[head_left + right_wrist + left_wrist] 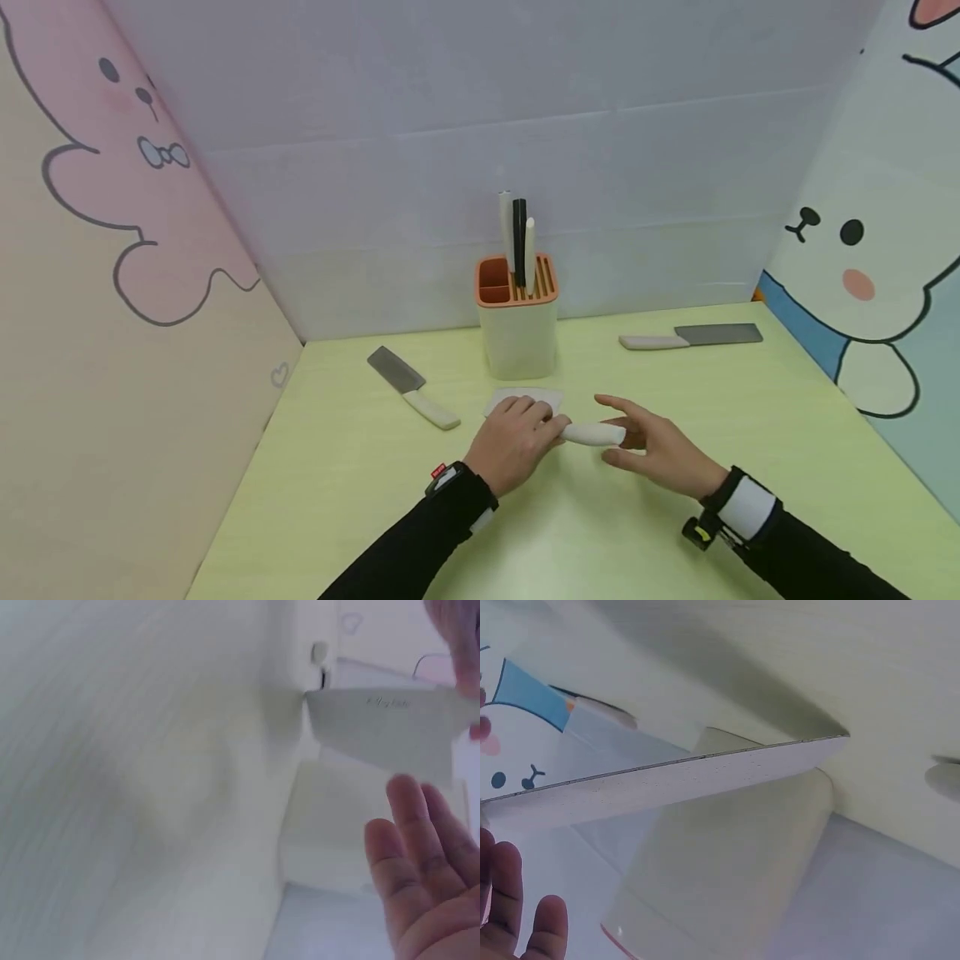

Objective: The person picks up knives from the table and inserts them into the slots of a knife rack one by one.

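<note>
My left hand (517,442) grips a cleaver (592,434) where its white handle meets the blade, and the handle points right. In the left wrist view its wide blade (667,780) appears nearly edge-on, tip toward the table. Seen from the right wrist, the blade's flat side (382,724) bears small dark lettering. My right hand (660,450) is beside the handle's end, thumb and fingers spread around it without gripping. Behind the hands stands a white knife block (517,342) with an orange slotted top, holding white-handled and black-handled pieces (520,242).
On the table's left lies a second cleaver (397,371), its white handle angled toward me. A third cleaver (716,335) rests at the back right, blade to the right. Cartoon-printed panels (165,208) flank the pale green table (360,517), and a plain wall (375,167) closes the back.
</note>
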Tool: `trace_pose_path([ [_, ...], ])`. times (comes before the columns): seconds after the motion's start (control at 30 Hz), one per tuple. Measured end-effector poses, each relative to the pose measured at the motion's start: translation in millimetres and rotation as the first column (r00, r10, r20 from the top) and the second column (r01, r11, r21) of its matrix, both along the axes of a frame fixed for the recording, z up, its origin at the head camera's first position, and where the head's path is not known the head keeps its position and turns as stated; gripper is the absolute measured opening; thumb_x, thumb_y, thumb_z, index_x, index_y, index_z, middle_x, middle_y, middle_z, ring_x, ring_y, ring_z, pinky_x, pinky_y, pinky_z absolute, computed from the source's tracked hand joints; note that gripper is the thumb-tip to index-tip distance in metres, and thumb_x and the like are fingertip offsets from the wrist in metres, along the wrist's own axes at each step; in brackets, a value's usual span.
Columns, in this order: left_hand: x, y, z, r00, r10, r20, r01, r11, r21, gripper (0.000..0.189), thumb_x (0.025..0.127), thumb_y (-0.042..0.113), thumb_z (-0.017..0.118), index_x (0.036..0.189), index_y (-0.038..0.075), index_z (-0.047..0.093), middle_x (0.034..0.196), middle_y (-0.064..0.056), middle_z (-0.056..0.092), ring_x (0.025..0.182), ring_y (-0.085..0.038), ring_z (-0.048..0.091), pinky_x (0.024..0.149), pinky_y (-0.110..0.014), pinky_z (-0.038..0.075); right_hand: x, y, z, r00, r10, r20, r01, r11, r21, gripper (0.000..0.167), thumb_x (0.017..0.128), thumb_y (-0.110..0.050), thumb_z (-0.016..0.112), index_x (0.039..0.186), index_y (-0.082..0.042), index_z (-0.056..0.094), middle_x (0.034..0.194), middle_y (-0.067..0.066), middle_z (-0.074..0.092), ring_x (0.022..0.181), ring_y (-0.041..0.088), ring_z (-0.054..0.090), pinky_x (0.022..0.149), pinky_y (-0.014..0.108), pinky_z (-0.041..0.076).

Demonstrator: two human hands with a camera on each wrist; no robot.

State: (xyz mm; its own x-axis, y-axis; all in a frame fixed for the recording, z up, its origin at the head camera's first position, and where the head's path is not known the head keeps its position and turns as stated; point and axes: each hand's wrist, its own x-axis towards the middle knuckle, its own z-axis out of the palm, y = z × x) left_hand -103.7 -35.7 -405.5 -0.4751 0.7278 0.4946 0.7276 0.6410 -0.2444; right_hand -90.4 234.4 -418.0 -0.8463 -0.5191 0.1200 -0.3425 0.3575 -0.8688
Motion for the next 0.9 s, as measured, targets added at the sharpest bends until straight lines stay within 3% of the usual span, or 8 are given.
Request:
trace_pose_path([
  [0.23,-0.1,12.6,-4.0,0.999,0.014,-0.044,-0.012,0.999,0.047,0.024,0.097,0.042,0.07,0.113,0.025,0.074,0.09,0.007,0.068,0.085,-0.011,0.065,0.086,-0.027,0.057,15.1,-26,11.8,0.999,0.021,-0.035,-0.028,0.973,-0.227,0.073,0.102,-0.002,0.061,0.163,0.001,0.02,0.145,0.038,0.052,0.121,-0.005,0.062,0.09,0.022,0.057],
  [0.37,-1.1,20.8,-9.4,0.999,-0.004,-0.032,0.008,0.993,0.115,0.021,0.097,0.039,0.071,0.11,0.022,0.074,0.086,0.006,0.064,0.075,-0.009,0.06,0.073,-0.023,0.054,14.0,-32,11.7,1.0,-0.019,-0.012,0.014,0.952,-0.305,0.06,0.106,0.0,0.052,0.159,0.006,0.026,0.145,0.041,0.05,0.124,-0.006,0.06,0.095,0.016,0.054],
  [0.53,-0.1,26.1,-15.2,0.998,-0.034,0.051,0.021,0.972,0.232,0.021,0.094,0.028,0.077,0.111,0.016,0.074,0.088,0.002,0.066,0.072,-0.009,0.058,0.065,-0.019,0.05,9.9,-34,10.9,0.994,-0.077,0.081,0.101,0.93,-0.353,0.045,0.109,-0.008,0.051,0.148,0.013,0.042,0.142,0.038,0.055,0.119,-0.003,0.065,0.091,0.023,0.06],
  [0.67,4.1,19.5,-22.6,0.989,0.003,0.149,-0.05,0.95,0.309,0.028,0.093,0.022,0.08,0.119,0.012,0.074,0.098,0.0,0.07,0.082,-0.01,0.065,0.073,-0.02,0.056,8.8,-34,11.2,0.98,-0.096,0.174,0.157,0.909,-0.387,0.047,0.109,-0.013,0.053,0.146,0.014,0.044,0.14,0.032,0.061,0.115,0.002,0.069,0.089,0.028,0.062],
  [0.8,4.8,4.7,-32.8,0.958,0.071,0.279,-0.186,0.893,0.41,0.032,0.094,0.021,0.077,0.123,0.009,0.072,0.103,-0.003,0.072,0.091,-0.014,0.069,0.077,-0.025,0.059,9.9,-32,10.9,0.963,-0.123,0.24,0.215,0.888,-0.407,0.044,0.109,-0.016,0.054,0.14,0.015,0.048,0.133,0.017,0.069,0.114,0.004,0.069,0.088,0.03,0.062],
  [0.9,3.6,-8.6,-35.1,0.904,0.088,0.419,-0.313,0.802,0.508,0.031,0.096,0.018,0.074,0.124,0.005,0.071,0.105,-0.008,0.073,0.096,-0.02,0.07,0.079,-0.031,0.06,10.1,-30,10.6,0.942,-0.132,0.31,0.263,0.863,-0.432,0.04,0.109,-0.02,0.055,0.133,0.012,0.052,0.125,0.001,0.072,0.111,0.005,0.07,0.09,0.028,0.062],
])
